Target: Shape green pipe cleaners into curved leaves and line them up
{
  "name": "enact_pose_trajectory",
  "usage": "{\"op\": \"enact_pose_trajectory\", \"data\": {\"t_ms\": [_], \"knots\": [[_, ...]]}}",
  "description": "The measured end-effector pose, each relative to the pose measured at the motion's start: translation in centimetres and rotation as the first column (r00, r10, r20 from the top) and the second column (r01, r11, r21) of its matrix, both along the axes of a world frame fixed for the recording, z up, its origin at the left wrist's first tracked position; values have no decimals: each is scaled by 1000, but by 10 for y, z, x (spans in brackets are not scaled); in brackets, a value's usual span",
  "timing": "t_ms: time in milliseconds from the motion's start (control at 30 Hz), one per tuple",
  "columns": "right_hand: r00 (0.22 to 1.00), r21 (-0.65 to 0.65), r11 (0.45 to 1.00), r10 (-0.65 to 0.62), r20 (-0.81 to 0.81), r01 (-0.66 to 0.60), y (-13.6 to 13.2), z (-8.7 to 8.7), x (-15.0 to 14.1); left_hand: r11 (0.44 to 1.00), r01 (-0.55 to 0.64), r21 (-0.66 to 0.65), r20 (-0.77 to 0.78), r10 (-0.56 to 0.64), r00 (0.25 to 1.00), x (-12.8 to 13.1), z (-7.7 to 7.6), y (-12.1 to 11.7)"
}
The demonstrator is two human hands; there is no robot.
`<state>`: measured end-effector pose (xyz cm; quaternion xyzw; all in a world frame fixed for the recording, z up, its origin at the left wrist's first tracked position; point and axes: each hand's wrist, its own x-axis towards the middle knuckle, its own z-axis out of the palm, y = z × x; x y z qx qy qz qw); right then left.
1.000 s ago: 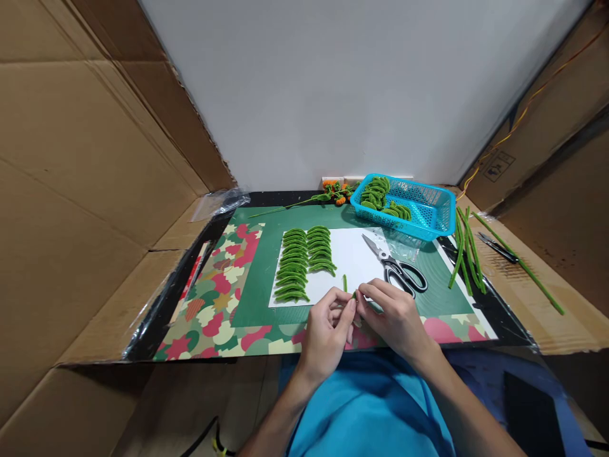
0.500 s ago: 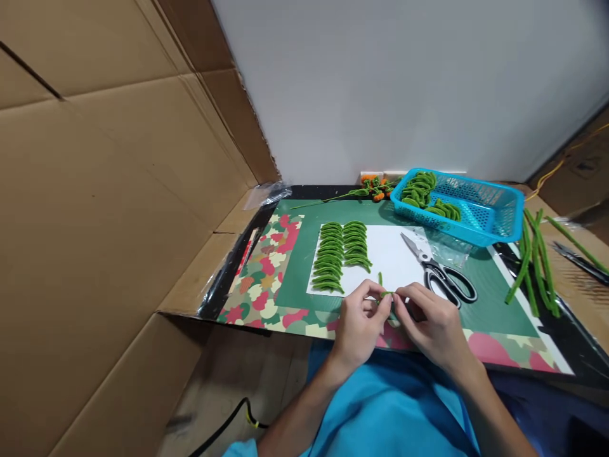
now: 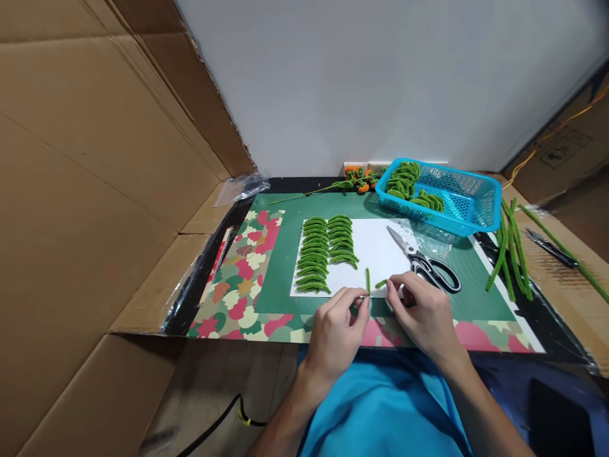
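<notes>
A short green pipe cleaner piece (image 3: 381, 284) sticks out leftward from the pinched fingertips of my right hand (image 3: 422, 311). My left hand (image 3: 337, 328) is closed, thumb and forefinger meeting at the lower end of another short green pipe cleaner piece (image 3: 368, 280), which points away from me over the white paper (image 3: 375, 247). Two columns of curved green pipe cleaner pieces (image 3: 313, 255) lie on that paper's left part. Beyond my right hand rest scissors (image 3: 423, 259) with black and grey handles, blades pointing up and left.
A blue plastic basket (image 3: 490, 203) at the back right holds more curved green pieces. Long green pipe cleaners (image 3: 516, 254) and a dark-handled tool (image 3: 552, 247) lie at the right. Orange flowers (image 3: 362, 178) rest behind the green mat (image 3: 280, 254). Cardboard (image 3: 95, 190) walls the left side.
My hands have moved apart from where they met around one green piece. That piece is now in my right fingers; the left fingertips are at the other piece's near end. The view has shifted slightly.
</notes>
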<state>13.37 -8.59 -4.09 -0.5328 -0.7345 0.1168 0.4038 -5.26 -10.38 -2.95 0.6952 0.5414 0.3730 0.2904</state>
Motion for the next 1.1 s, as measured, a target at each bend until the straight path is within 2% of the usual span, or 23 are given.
{"op": "enact_pose_trajectory", "data": {"t_ms": [233,400,567,700,900,1100], "knots": [[952,31,989,-146,270,143,7,0,-8,997,-62,35,-261,69,963,7,-12,5],[919,10,977,-204,336,213,12,0,-10,996,-73,51,-355,86,931,7,-12,6],[969,-29,994,-100,227,109,13,-2,-11,986,-131,101,-452,163,877,6,-12,6],[993,-27,999,-14,121,17,13,0,-13,980,-121,156,-501,184,845,4,-14,6],[989,-68,994,93,116,-86,17,7,-16,972,-148,185,-518,224,826,-2,-19,14],[982,-7,994,108,156,-108,20,6,-11,971,-127,204,-436,207,876,-5,-16,21]]}}
